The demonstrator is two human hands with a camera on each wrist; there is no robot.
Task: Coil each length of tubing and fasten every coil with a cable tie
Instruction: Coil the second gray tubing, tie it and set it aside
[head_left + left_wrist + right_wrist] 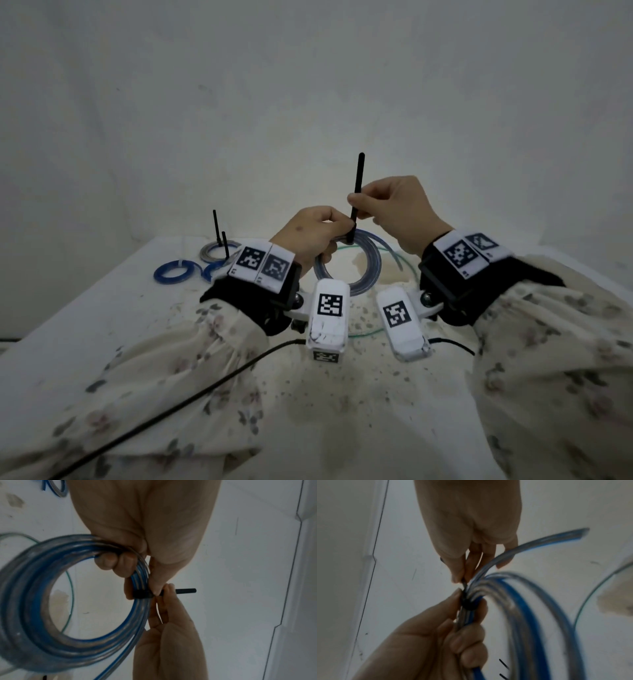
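The left hand (310, 233) grips a coil of blue and clear tubing (356, 270) and holds it up above the white surface (102, 308). A black cable tie (356, 198) goes around the coil beside the left fingers. The right hand (397, 212) pinches its tail, which points up. Three tied coils (171, 272) lie at the far left.

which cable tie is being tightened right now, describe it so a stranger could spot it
Start at the white table and find the person's two hands raised over its middle. Between them, a black cable tie wraps the blue-and-clear tubing coil. Unlike the ties on the small finished coils at far left, this tie's tail is pinched by the right hand.
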